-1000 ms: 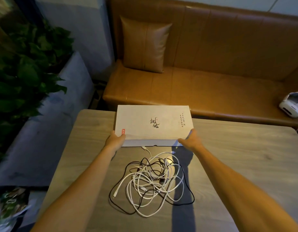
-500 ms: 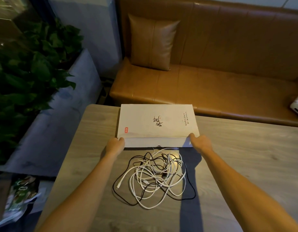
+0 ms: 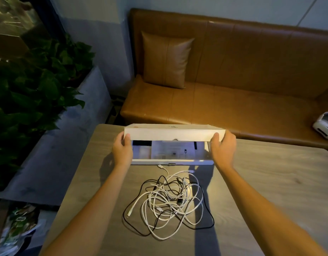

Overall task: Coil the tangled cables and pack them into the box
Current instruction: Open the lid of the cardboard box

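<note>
Lifting the lid [image 3: 175, 134] off the box [image 3: 170, 161]

My left hand [image 3: 122, 148] and right hand [image 3: 223, 147] grip its ends; tilting could drop it onto the tangled cables [image 3: 170, 202], I judge.

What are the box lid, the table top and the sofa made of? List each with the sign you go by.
Box lid: likely matte white cardboard; thin flat walls, crisp folded edges, no shine.
Table top: wood or wood-look laminate; grey-brown grain streaks, dull finish.
Sofa: leather or faux leather; smooth tan panels with stitched seams and a soft sheen.
</note>
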Motion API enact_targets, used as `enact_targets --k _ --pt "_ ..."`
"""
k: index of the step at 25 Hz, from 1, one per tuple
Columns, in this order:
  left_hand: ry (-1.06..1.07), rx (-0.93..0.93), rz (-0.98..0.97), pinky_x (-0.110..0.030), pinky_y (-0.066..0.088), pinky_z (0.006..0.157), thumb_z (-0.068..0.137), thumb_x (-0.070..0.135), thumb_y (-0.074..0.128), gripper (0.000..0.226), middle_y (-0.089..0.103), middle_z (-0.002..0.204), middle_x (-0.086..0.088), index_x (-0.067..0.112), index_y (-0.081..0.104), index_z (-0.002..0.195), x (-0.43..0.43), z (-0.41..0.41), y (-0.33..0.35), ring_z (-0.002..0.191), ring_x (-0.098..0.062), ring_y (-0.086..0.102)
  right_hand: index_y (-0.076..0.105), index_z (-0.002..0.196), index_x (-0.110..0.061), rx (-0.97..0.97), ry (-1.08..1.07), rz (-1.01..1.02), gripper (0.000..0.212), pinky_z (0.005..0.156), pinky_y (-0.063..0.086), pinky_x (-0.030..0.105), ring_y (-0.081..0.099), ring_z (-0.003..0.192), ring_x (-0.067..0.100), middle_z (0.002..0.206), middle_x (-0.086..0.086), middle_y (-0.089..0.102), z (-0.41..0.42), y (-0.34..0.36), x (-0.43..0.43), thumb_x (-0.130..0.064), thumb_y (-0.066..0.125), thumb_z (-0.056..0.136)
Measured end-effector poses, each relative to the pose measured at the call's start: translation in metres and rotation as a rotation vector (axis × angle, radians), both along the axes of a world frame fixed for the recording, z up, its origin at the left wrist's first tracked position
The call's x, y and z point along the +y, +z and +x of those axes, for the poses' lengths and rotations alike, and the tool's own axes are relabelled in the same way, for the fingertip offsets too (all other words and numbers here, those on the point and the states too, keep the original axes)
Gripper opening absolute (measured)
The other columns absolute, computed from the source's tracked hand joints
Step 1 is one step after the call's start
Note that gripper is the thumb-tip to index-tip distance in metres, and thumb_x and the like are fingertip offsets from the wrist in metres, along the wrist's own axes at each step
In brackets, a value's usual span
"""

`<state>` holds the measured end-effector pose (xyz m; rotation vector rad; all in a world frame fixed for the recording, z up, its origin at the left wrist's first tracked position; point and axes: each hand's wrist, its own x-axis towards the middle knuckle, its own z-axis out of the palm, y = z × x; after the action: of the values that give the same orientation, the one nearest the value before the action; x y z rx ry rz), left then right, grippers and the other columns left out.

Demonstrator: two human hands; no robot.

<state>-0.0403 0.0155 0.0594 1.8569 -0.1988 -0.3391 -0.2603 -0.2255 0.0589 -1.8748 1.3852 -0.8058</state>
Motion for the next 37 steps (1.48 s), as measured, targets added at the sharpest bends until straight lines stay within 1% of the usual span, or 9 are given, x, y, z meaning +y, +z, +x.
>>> enact_targets --k 3,6,9,12,15,20,23,27,37 --pt "-0.074 0.060 -0.096 -0.020 0.049 0.075 0.107 0.034 0.043 0.035 0.062 0.118 0.007 0.023 0.051 0.138 -0.021 0.026 0.018 0.103 -0.006 0.061 0.054 0.112 -0.020 -0.160 0.097 0.066 0.019 0.089 0.057 0.041 0.059 0.092 0.013 0.107 0.004 0.062 0.019 0.024 -0.019 -0.036 0.050 0.102" --pt "-0.147 0.095 -0.096 -0.022 0.050 0.084 0.107 0.040 0.039 0.038 0.060 0.126 0.007 0.025 0.048 0.140 -0.048 0.061 0.025 0.113 -0.007 0.059 0.037 0.150 -0.019 -0.211 0.143 0.174 0.053 0.097 0.044 0.027 0.054 0.122 0.015 0.141 0.004 0.054 0.042 0.043 -0.043 -0.040 0.051 0.103" --pt "-0.229 0.125 -0.022 -0.041 0.040 0.111 0.102 0.054 0.039 0.052 0.049 0.148 0.007 0.032 0.040 0.149 -0.067 0.092 0.017 0.136 -0.016 0.045 0.032 0.153 -0.021 -0.220 0.160 0.222 0.061 0.106 0.042 0.032 0.052 0.130 0.019 0.146 0.003 0.052 0.066 0.040 -0.068 -0.044 0.054 0.100" --pt "-0.290 0.099 0.033 -0.042 0.035 0.113 0.104 0.047 0.041 0.050 0.043 0.151 0.010 0.040 0.031 0.153 -0.072 0.108 0.006 0.136 -0.011 0.040 0.033 0.152 -0.020 -0.133 0.241 0.229 0.061 0.110 0.042 0.043 0.050 0.134 0.024 0.149 0.003 0.050 0.077 0.028 -0.083 -0.037 0.059 0.099" --pt "-0.264 0.144 0.085 -0.046 0.034 0.116 0.105 0.044 0.041 0.053 0.037 0.159 0.003 0.038 0.025 0.156 -0.067 0.112 -0.009 0.144 -0.020 0.036 0.026 0.155 -0.021 -0.054 0.330 0.280 0.069 0.105 0.042 0.040 0.046 0.135 0.024 0.154 0.006 0.043 0.072 0.004 -0.089 -0.025 0.064 0.097" --pt "-0.369 0.256 0.255 -0.044 0.047 0.102 0.105 0.047 0.039 0.057 0.040 0.156 0.003 0.035 0.022 0.158 -0.054 0.103 -0.048 0.131 -0.015 0.047 0.039 0.144 -0.020 0.162 0.417 0.364 0.058 0.101 0.049 0.042 0.056 0.126 0.027 0.142 0.005 0.055 0.065 -0.047 -0.088 -0.027 0.068 0.094" --pt "-0.359 0.220 0.350 -0.049 0.053 0.097 0.104 0.049 0.039 0.044 0.056 0.140 0.003 0.039 0.040 0.147 -0.045 0.098 -0.080 0.125 -0.021 0.057 0.047 0.137 -0.016 0.217 0.375 0.375 0.047 0.094 0.046 0.036 0.058 0.121 0.029 0.134 0.009 0.060 0.068 -0.053 -0.086 -0.018 0.067 0.094" --pt "-0.291 0.161 0.503 -0.047 0.061 0.081 0.105 0.030 0.044 0.040 0.066 0.121 -0.005 0.032 0.046 0.146 -0.030 0.085 -0.118 0.098 -0.020 0.066 0.036 0.150 -0.017 0.305 0.407 0.330 0.067 0.105 0.043 0.044 0.051 0.133 0.033 0.148 0.012 0.051 0.052 -0.067 -0.076 -0.018 0.069 0.092" --pt "-0.258 0.231 0.480 -0.044 0.061 0.076 0.104 0.024 0.049 0.036 0.066 0.119 -0.004 0.030 0.050 0.140 0.012 0.072 -0.110 0.100 -0.021 0.067 0.034 0.150 -0.019 0.398 0.434 0.374 0.069 0.101 0.047 0.047 0.054 0.127 0.035 0.145 0.013 0.053 0.031 -0.070 -0.043 -0.022 0.069 0.091"
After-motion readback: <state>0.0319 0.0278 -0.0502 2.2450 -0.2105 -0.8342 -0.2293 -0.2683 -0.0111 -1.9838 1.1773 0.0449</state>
